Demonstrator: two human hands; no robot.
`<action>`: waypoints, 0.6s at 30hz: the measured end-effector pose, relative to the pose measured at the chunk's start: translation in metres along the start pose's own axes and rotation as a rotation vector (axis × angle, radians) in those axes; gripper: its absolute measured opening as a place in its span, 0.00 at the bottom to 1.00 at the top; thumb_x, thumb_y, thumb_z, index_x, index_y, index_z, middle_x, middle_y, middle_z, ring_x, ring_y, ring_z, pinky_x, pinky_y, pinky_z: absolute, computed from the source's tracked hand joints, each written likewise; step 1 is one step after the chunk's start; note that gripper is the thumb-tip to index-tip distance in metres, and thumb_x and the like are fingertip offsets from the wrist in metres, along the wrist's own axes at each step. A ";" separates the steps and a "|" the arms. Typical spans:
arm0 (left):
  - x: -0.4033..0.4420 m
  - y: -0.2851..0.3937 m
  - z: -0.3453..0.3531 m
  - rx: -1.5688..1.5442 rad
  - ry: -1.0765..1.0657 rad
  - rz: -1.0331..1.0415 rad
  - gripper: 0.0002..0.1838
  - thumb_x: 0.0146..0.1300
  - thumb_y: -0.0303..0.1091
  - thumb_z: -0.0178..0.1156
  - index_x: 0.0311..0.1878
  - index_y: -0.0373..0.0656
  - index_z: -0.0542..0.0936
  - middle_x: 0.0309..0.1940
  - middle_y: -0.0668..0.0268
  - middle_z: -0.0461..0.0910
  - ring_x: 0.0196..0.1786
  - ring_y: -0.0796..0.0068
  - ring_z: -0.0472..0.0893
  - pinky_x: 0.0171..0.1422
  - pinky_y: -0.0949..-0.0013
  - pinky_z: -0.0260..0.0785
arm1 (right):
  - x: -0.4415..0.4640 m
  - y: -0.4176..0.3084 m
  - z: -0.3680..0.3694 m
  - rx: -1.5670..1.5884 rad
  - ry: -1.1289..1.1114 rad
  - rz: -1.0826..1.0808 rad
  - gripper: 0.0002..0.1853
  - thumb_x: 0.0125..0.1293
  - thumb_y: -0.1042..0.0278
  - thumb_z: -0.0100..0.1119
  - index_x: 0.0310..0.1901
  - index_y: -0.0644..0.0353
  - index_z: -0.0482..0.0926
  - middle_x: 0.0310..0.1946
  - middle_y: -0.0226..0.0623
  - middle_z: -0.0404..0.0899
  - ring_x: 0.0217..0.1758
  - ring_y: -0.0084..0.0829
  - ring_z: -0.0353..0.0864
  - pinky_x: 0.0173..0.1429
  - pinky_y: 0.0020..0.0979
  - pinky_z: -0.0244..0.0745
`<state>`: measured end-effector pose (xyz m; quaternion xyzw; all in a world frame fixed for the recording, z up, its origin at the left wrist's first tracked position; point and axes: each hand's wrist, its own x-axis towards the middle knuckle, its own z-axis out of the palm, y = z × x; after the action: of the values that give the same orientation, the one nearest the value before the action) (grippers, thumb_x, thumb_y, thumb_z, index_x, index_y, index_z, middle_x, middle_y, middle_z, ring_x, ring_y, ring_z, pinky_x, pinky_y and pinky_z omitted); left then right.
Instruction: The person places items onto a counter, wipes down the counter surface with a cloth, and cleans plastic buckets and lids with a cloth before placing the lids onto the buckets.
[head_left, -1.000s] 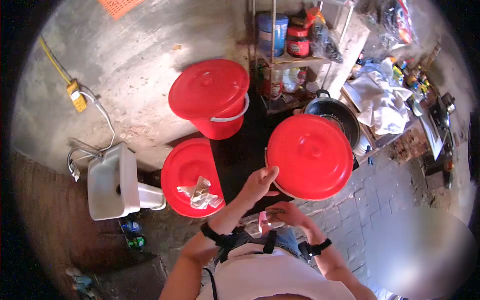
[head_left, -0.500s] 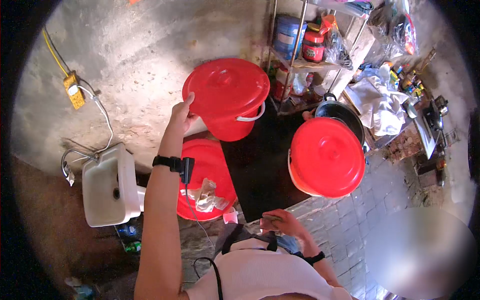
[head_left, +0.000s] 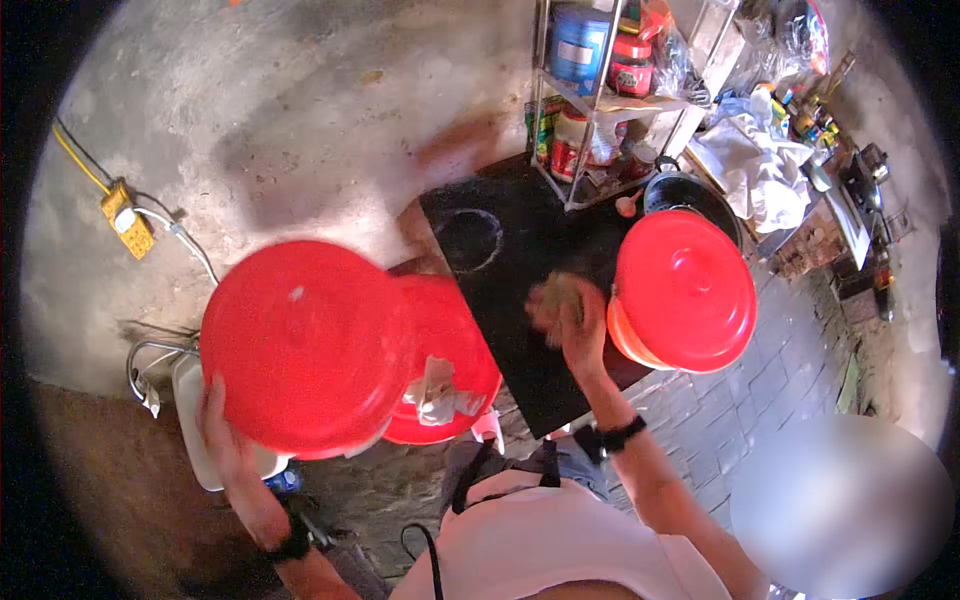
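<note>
My left hand (head_left: 228, 432) grips the near-left edge of a red lidded bucket (head_left: 305, 345), held up close to me on the left. Its lid faces me and hides most of the body. My right hand (head_left: 575, 315) is over the black tabletop (head_left: 520, 350), its fingers curled and blurred; I cannot make out whether anything is in them. A second red lidded bucket (head_left: 685, 290) is just right of that hand. Behind the held bucket, a larger red round lid or basin (head_left: 450, 330) shows in part, with a crumpled pale cloth or paper (head_left: 437, 392) on it.
A pale ring mark (head_left: 468, 240) shows on the black tabletop. A metal rack (head_left: 600, 100) with jars stands behind, beside a dark pan (head_left: 690, 195). A white sink (head_left: 190, 430) is partly hidden at left. White cloth (head_left: 750, 175) and clutter lie at right.
The bucket in my left hand has come off the black tabletop, moving left and toward me, exposing the ring mark. My right hand has moved from near my waist to over the tabletop.
</note>
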<state>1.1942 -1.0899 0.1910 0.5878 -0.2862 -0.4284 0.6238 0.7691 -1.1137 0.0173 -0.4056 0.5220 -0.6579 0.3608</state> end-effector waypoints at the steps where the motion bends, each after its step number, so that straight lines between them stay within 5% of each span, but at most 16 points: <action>1: -0.013 -0.001 -0.019 0.136 0.134 -0.002 0.22 0.58 0.36 0.58 0.53 0.33 0.71 0.50 0.58 0.73 0.52 0.65 0.73 0.58 0.63 0.63 | 0.029 0.020 0.003 -0.393 0.028 -0.399 0.20 0.55 0.70 0.60 0.50 0.60 0.69 0.47 0.45 0.71 0.52 0.41 0.71 0.53 0.40 0.68; 2: -0.026 -0.004 -0.041 0.271 0.268 -0.003 0.23 0.58 0.37 0.57 0.54 0.33 0.70 0.51 0.58 0.72 0.53 0.63 0.72 0.60 0.62 0.61 | 0.048 0.029 0.006 -0.648 0.113 -0.501 0.18 0.55 0.71 0.57 0.49 0.59 0.70 0.47 0.45 0.71 0.50 0.43 0.71 0.52 0.41 0.67; 3: -0.042 -0.020 -0.087 0.568 0.091 0.295 0.25 0.58 0.39 0.57 0.55 0.33 0.69 0.52 0.57 0.70 0.54 0.62 0.71 0.60 0.62 0.60 | 0.064 0.038 0.008 -0.906 0.197 -0.602 0.17 0.56 0.71 0.55 0.48 0.59 0.70 0.47 0.45 0.71 0.49 0.44 0.71 0.52 0.42 0.66; 5: -0.060 -0.030 -0.117 0.703 0.193 0.294 0.27 0.57 0.41 0.57 0.56 0.34 0.67 0.54 0.55 0.68 0.56 0.62 0.69 0.61 0.61 0.59 | 0.093 0.083 0.003 -1.046 0.192 -0.459 0.16 0.57 0.69 0.53 0.48 0.58 0.70 0.47 0.45 0.71 0.49 0.44 0.70 0.52 0.42 0.66; 7: -0.074 -0.041 -0.141 0.534 0.474 -0.016 0.28 0.57 0.42 0.56 0.57 0.34 0.67 0.55 0.55 0.67 0.57 0.62 0.68 0.61 0.61 0.60 | 0.106 0.126 0.017 -1.189 0.175 -0.315 0.15 0.58 0.67 0.52 0.48 0.57 0.70 0.48 0.45 0.71 0.49 0.44 0.70 0.52 0.41 0.66; 10: -0.089 -0.064 -0.198 0.427 0.415 0.055 0.28 0.58 0.43 0.55 0.57 0.35 0.66 0.56 0.57 0.66 0.56 0.63 0.68 0.60 0.60 0.61 | 0.086 0.152 0.094 -0.891 -0.029 -0.258 0.12 0.59 0.66 0.48 0.44 0.57 0.75 0.42 0.43 0.74 0.45 0.42 0.73 0.49 0.40 0.68; 11: -0.103 -0.047 -0.152 0.380 0.562 -0.010 0.28 0.58 0.42 0.55 0.58 0.35 0.64 0.56 0.58 0.67 0.56 0.63 0.69 0.60 0.60 0.61 | 0.060 0.147 0.130 -0.732 -0.091 -0.189 0.11 0.59 0.70 0.48 0.41 0.57 0.77 0.38 0.42 0.76 0.43 0.42 0.75 0.47 0.39 0.69; 12: -0.109 -0.039 -0.127 0.323 0.707 -0.068 0.29 0.59 0.41 0.55 0.59 0.35 0.63 0.56 0.59 0.68 0.55 0.63 0.70 0.60 0.60 0.62 | 0.039 0.134 0.164 0.008 -0.308 0.107 0.11 0.63 0.64 0.45 0.39 0.58 0.77 0.35 0.36 0.77 0.39 0.35 0.76 0.46 0.35 0.70; 13: -0.114 -0.042 -0.132 0.318 0.711 -0.074 0.29 0.59 0.41 0.55 0.59 0.35 0.63 0.56 0.59 0.68 0.55 0.63 0.70 0.60 0.60 0.62 | 0.000 0.117 0.186 -0.204 -0.653 0.362 0.13 0.66 0.62 0.43 0.37 0.58 0.77 0.32 0.32 0.76 0.38 0.26 0.74 0.45 0.32 0.70; 15: -0.130 -0.051 -0.165 0.866 0.551 0.230 0.28 0.56 0.38 0.58 0.57 0.34 0.66 0.54 0.55 0.69 0.54 0.59 0.71 0.59 0.59 0.63 | -0.057 0.158 0.215 0.175 -1.028 0.394 0.10 0.63 0.65 0.47 0.40 0.59 0.75 0.33 0.34 0.76 0.39 0.26 0.76 0.47 0.30 0.70; 16: -0.139 -0.059 -0.184 1.134 0.463 0.386 0.28 0.54 0.37 0.60 0.56 0.34 0.68 0.53 0.53 0.70 0.53 0.57 0.71 0.58 0.59 0.63 | -0.061 0.143 0.224 0.179 -1.032 0.378 0.10 0.63 0.65 0.47 0.40 0.59 0.75 0.33 0.34 0.76 0.39 0.26 0.76 0.47 0.30 0.70; 18: -0.157 -0.074 -0.216 1.667 0.222 0.667 0.27 0.51 0.34 0.63 0.55 0.34 0.71 0.51 0.48 0.71 0.52 0.53 0.72 0.58 0.58 0.64 | -0.065 0.121 0.225 -0.317 -0.816 -0.036 0.11 0.62 0.67 0.47 0.42 0.60 0.74 0.36 0.37 0.76 0.41 0.30 0.77 0.48 0.32 0.71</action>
<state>1.2912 -0.8435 0.1099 0.7734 -0.5975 0.1802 0.1114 1.0071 -1.1680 -0.0826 -0.6915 0.4242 -0.3619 0.4593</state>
